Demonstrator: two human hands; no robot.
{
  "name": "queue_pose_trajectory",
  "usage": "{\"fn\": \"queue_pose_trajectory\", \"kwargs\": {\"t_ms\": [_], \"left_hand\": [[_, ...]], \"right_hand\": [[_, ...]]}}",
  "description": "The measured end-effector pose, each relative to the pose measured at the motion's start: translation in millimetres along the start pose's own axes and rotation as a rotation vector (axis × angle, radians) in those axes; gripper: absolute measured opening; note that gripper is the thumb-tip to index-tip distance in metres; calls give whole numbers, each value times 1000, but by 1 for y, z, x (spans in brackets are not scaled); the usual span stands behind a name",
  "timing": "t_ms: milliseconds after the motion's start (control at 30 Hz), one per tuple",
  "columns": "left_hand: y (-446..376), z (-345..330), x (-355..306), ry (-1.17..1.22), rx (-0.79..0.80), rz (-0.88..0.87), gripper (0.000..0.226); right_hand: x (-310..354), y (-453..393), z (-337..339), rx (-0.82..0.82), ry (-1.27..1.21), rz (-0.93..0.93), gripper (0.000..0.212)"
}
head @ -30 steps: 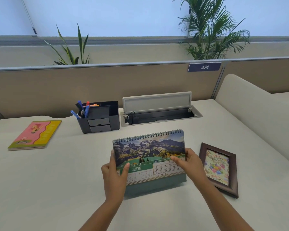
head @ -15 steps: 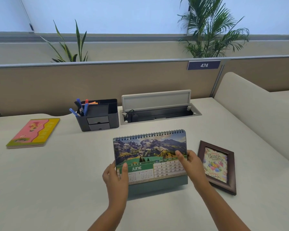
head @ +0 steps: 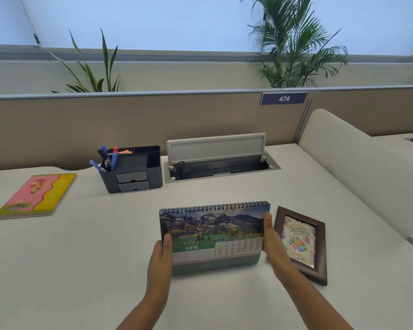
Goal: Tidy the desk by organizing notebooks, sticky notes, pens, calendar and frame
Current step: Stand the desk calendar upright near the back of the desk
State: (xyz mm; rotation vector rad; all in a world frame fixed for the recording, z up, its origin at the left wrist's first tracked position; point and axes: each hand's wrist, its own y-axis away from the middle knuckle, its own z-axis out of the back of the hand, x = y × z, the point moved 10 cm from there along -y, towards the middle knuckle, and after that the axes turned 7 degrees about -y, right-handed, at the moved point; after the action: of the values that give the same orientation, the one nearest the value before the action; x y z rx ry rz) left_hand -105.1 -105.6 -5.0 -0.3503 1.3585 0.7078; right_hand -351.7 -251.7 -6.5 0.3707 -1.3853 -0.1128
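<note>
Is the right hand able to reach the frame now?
Probably yes. The right hand rests on the calendar's right edge, just beside the frame, which lies flat with nothing between them.

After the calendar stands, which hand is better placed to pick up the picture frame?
The right hand, probably. It is at the calendar's right edge, directly beside the frame lying flat there. The left hand is across the calendar.
</note>
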Motion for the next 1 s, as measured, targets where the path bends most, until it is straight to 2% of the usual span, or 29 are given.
{"fn": "queue_pose_trajectory", "kwargs": {"t_ms": [167,367,800,1000], "left_hand": [[-36,-13,-30,12,-25,-44,40],[-76,-51,-61,26,28,-113,32],[-147,-135,-82,3,213,-94,39],[-166,-145,-75,-30,218,-77,41]], "right_hand": [[38,-29,-4,56,-33,23,64],[80,-82,7,86,-109,83,53],[113,-190,23,125,-99,64,56],[104,-214,21,162,-53,66,55]]}}
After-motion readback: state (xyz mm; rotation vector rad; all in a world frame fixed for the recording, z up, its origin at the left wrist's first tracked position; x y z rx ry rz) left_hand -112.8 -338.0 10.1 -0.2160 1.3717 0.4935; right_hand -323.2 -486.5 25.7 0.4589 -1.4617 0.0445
